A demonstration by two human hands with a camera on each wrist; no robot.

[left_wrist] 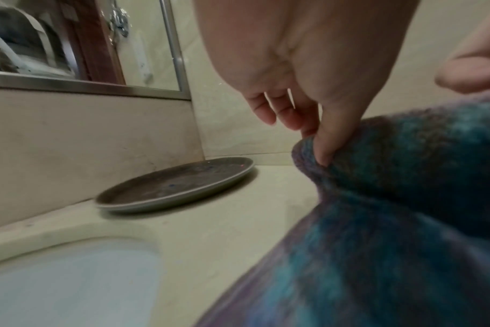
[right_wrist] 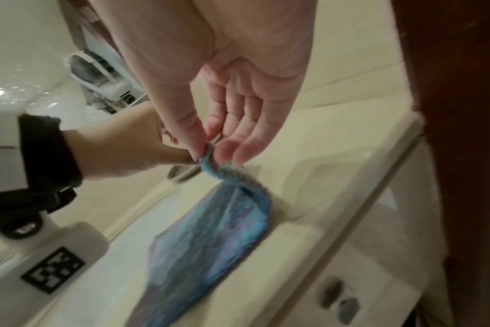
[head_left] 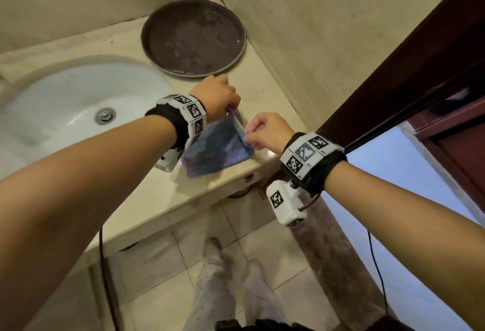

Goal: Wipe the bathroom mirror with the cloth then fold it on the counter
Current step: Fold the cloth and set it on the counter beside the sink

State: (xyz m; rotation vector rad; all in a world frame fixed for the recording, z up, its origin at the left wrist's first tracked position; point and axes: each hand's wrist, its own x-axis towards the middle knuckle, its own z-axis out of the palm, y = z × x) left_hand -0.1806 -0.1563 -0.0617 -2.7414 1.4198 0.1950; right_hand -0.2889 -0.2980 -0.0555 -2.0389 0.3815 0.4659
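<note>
A blue and purple cloth lies on the beige counter, right of the sink. My left hand pinches its far edge between thumb and fingers; the left wrist view shows the thumb pressed into the cloth. My right hand pinches the near right corner and lifts it. In the right wrist view, thumb and forefinger hold the cloth corner just above the counter. The mirror hangs above the backsplash, seen only in the left wrist view.
A round dark tray sits in the counter's back corner. The white sink is to the left. A dark wooden door frame stands on the right. Tiled floor and my legs are below the counter edge.
</note>
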